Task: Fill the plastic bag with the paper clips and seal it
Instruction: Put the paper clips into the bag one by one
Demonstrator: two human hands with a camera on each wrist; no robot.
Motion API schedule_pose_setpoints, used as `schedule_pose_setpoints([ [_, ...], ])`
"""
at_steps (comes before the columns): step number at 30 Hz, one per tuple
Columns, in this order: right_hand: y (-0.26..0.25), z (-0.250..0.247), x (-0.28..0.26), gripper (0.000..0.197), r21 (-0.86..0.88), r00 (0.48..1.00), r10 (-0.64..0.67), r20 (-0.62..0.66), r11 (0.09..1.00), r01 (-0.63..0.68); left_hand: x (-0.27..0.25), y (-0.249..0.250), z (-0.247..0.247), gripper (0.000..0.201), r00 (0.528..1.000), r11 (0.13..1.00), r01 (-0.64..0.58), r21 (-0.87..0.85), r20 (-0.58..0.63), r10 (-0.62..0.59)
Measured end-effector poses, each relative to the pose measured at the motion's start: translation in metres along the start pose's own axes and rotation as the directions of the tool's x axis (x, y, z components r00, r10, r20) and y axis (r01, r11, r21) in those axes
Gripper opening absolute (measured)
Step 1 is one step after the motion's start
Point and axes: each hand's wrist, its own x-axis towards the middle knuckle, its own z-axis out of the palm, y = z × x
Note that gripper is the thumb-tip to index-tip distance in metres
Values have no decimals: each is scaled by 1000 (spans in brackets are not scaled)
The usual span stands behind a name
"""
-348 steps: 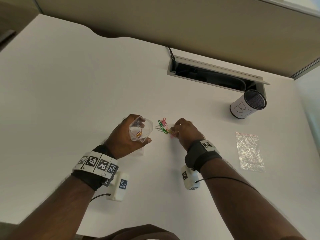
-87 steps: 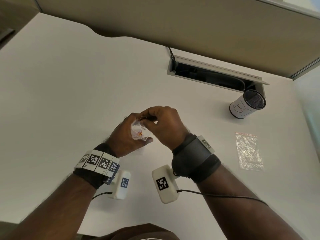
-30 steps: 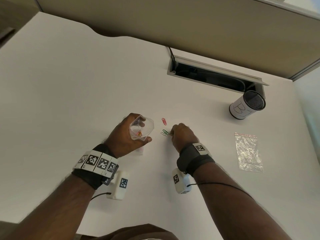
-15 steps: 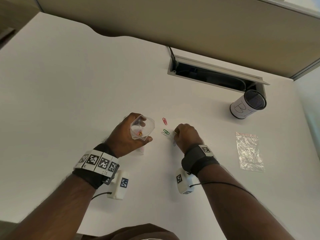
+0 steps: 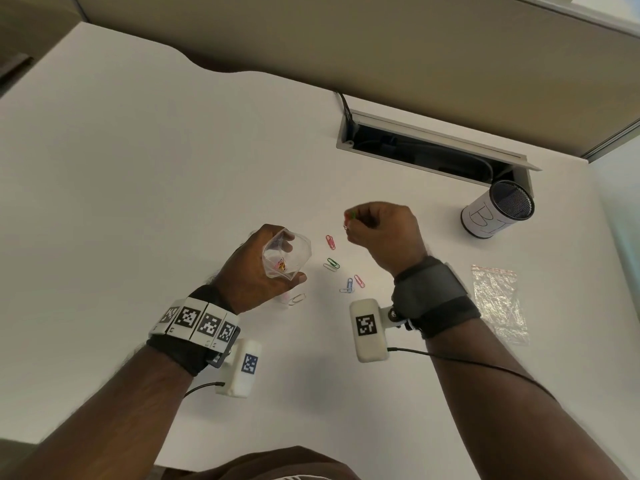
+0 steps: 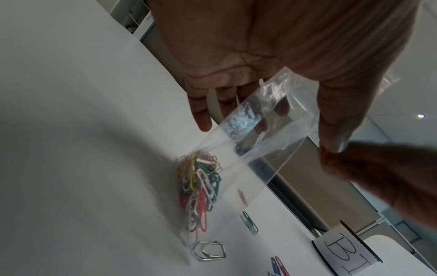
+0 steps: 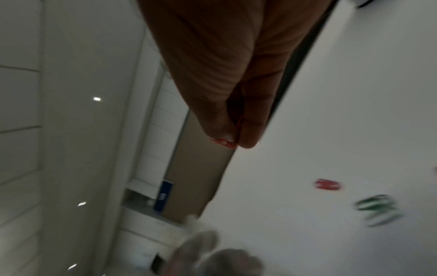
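My left hand (image 5: pixel 258 268) holds a small clear plastic bag (image 5: pixel 286 252) with its mouth open; coloured paper clips (image 6: pixel 201 188) lie bunched at its bottom. My right hand (image 5: pixel 379 237) is lifted above the white desk (image 5: pixel 138 202), to the right of the bag, and pinches a few paper clips (image 5: pixel 350 218) between thumb and fingertips; red wire shows at the fingertips (image 7: pixel 227 142). Loose clips lie on the desk between the hands: a red one (image 5: pixel 330 242), a green one (image 5: pixel 333 264), a blue and red pair (image 5: pixel 354 284), and a silver one (image 5: pixel 297 299) below the bag.
A second clear plastic bag (image 5: pixel 498 303) lies flat at the right. A mesh pen cup (image 5: pixel 497 211) labelled "BI" stands at the back right beside an open cable tray (image 5: pixel 429 150). A beige partition (image 5: pixel 346 46) runs behind the desk.
My right hand rose from the desk with pinched clips and moved up and away from me. Several clips it had covered now show on the desk. The left hand and bag stayed put.
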Motion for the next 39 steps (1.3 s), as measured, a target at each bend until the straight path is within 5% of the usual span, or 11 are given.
schedule_pose_setpoints([
  [6,-63,12,-19,17,-272,916,-305,259,887,372,0,5,-1,62,1000,999,-11,39,9,11],
  [12,-70,38,-26,23,-456,857,-238,457,765,455,0,3,-2,64,999,997,-45,69,-20,47],
  [15,-70,39,-27,22,-422,850,-288,441,770,480,0,-1,-4,67,999,996,-47,72,-23,49],
  [19,-66,24,-25,20,-320,880,-410,238,823,470,0,-1,-5,66,999,998,-36,46,3,36],
  [22,-44,16,-19,18,-324,927,-344,148,869,374,0,-3,-8,64,1000,999,-20,27,-13,20],
  [25,-10,21,-19,20,-479,956,-130,262,843,246,0,-5,-11,67,1000,1000,-6,21,-31,7],
  [29,29,45,-41,32,-618,851,149,503,751,233,0,-5,-12,69,1000,1000,-1,25,-31,2],
  [33,46,64,-58,41,-649,810,129,572,675,351,-1,-6,-11,69,999,1000,-6,30,-36,8],
  [39,63,52,-49,46,-735,881,129,454,614,289,-1,-6,-11,67,999,1000,-4,19,-47,5],
])
